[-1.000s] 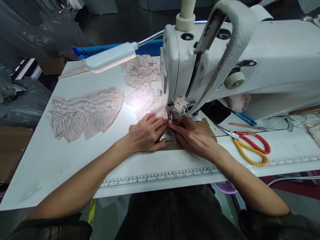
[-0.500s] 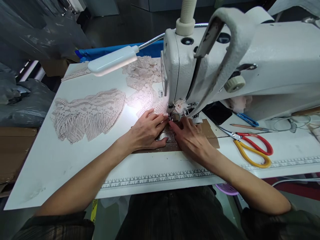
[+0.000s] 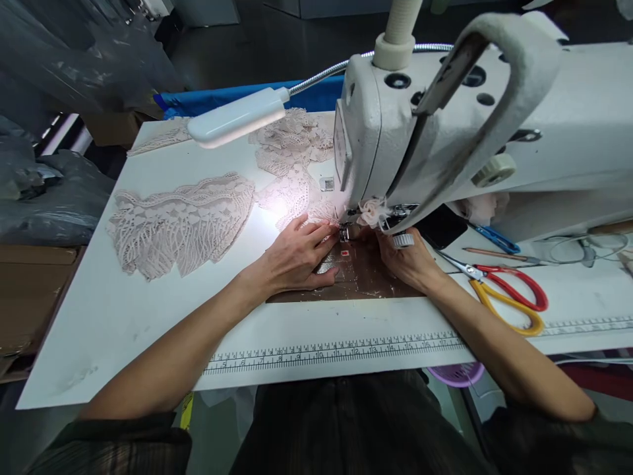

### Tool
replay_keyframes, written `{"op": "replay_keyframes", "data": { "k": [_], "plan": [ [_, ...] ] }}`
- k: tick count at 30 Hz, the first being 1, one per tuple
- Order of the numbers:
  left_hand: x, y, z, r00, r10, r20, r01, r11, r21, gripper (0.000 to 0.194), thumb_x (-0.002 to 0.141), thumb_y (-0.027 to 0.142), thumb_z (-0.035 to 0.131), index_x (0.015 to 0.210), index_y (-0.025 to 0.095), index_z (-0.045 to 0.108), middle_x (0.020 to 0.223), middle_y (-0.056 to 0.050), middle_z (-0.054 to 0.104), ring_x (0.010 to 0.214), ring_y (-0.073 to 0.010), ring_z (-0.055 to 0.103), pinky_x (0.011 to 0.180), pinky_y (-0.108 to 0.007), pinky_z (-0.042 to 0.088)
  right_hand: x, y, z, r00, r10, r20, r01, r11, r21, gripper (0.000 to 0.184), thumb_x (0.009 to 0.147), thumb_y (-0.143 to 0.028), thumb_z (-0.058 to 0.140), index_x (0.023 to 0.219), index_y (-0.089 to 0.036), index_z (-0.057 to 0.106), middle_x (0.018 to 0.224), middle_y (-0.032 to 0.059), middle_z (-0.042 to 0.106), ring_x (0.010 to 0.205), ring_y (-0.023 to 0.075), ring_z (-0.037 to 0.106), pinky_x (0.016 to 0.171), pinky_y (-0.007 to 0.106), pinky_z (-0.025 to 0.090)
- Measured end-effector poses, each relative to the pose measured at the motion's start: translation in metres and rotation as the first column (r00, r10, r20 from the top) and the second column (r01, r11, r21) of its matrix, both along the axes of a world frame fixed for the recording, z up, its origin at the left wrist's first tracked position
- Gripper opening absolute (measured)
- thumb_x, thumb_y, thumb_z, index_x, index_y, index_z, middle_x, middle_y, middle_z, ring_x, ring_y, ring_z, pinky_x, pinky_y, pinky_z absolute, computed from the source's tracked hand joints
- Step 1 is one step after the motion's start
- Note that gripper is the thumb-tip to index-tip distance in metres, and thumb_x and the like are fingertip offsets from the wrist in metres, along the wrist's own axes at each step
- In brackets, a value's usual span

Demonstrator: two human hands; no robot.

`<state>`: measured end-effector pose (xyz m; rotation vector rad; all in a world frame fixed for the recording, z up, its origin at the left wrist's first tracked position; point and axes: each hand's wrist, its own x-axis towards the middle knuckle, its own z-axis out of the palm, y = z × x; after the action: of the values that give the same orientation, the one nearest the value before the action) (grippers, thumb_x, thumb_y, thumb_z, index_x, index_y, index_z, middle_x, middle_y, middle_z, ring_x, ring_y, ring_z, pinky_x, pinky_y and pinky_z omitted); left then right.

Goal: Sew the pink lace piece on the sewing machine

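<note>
A sewing machine (image 3: 366, 125) stands at the right, its presser foot (image 3: 345, 232) down at the plate. My left hand (image 3: 299, 254) lies just left of the foot, fingers stretched over the near edge of a pale pink lace piece (image 3: 291, 191), thumb apart on the brown covering (image 3: 376, 277). Just right of the foot, my right hand (image 3: 405, 260) has its fingers curled in. Machine parts partly cover those fingers, and what they pinch is hidden. A pale fabric flower (image 3: 372, 212) hangs on the machine head above the foot.
A lace panel (image 3: 182, 224) and a lace heap (image 3: 294, 142) lie on the white table (image 3: 123, 330). A lamp (image 3: 237, 117) shines over them. At right lie scissors (image 3: 509, 287), blue snips (image 3: 497, 239), a pencil (image 3: 499, 253) and a dark phone-like slab (image 3: 442, 227).
My right hand has moved right, away from the presser foot, uncovering a small red mark on the plate. My left hand stays by the foot. The view has shifted slightly.
</note>
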<state>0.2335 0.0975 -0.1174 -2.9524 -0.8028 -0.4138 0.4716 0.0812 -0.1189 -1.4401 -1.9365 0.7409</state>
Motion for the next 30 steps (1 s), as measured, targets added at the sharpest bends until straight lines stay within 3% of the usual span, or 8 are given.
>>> {"op": "replay_keyframes", "data": {
  "k": [3,6,12,19,25,30],
  "plan": [
    [-0.001,0.0,-0.003,1.0,0.017,0.014,-0.016,1.0,-0.02,0.051,0.091,0.041,0.053,0.129,0.007,0.058,0.119,-0.018,0.063,0.104,-0.0296,0.062,0.098,-0.051,0.046,-0.002,-0.007,0.001,0.997,-0.008,0.078,0.01,1.0,-0.016,0.04,0.095,-0.051,0.043,0.106,-0.019,0.063,0.109,0.0131,0.064,0.09,0.0256,0.062,0.077,0.038,0.051],
    [-0.002,0.0,-0.003,0.999,0.036,0.002,-0.036,0.999,-0.031,0.053,0.091,0.042,0.051,0.13,0.007,0.056,0.118,-0.018,0.062,0.107,-0.03,0.061,0.102,-0.052,0.044,0.0,-0.014,0.003,0.993,0.011,0.119,-0.004,0.998,-0.063,0.049,0.091,-0.059,0.048,0.113,-0.017,0.06,0.11,0.0142,0.062,0.087,0.0253,0.061,0.077,0.039,0.051],
    [-0.003,0.0,0.0,0.997,0.074,-0.025,-0.076,0.992,-0.103,0.055,0.093,0.041,0.047,0.137,0.008,0.051,0.126,-0.018,0.059,0.118,-0.0302,0.057,0.111,-0.054,0.035,0.007,-0.011,-0.006,0.994,-0.105,0.012,0.104,0.989,0.103,0.018,0.086,-0.035,0.054,0.092,-0.019,0.06,0.086,0.0076,0.061,0.074,0.0209,0.058,0.066,0.033,0.048],
    [-0.003,0.0,0.001,0.99,0.137,0.028,-0.128,0.967,-0.222,0.05,0.095,0.036,0.046,0.137,0.009,0.05,0.132,-0.017,0.059,0.124,-0.029,0.055,0.117,-0.056,0.028,0.005,-0.011,-0.008,0.989,-0.145,-0.038,0.148,0.984,0.101,0.019,0.083,-0.032,0.057,0.093,-0.017,0.063,0.087,0.0076,0.064,0.071,0.0193,0.059,0.064,0.031,0.048],
    [-0.005,-0.004,0.001,0.981,0.176,0.077,-0.159,0.97,-0.186,0.04,0.097,0.035,0.045,0.13,0.013,0.053,0.13,-0.015,0.06,0.117,-0.0256,0.058,0.113,-0.059,0.033,0.001,-0.012,-0.002,0.96,-0.164,-0.227,0.16,0.986,-0.036,0.024,0.081,-0.035,0.06,0.097,-0.017,0.062,0.088,0.0072,0.068,0.071,0.0189,0.061,0.067,0.032,0.052],
    [-0.005,0.015,0.007,0.951,0.257,0.171,-0.247,0.966,-0.076,0.031,0.101,0.027,0.036,0.118,0.014,0.058,0.115,-0.015,0.064,0.103,-0.0243,0.061,0.096,-0.048,0.048,0.0,0.002,-0.003,0.829,-0.26,-0.496,0.16,0.959,-0.235,0.025,0.073,-0.04,0.067,0.085,-0.019,0.062,0.075,0.0025,0.066,0.071,0.0179,0.061,0.064,0.03,0.051]
  ]
}}
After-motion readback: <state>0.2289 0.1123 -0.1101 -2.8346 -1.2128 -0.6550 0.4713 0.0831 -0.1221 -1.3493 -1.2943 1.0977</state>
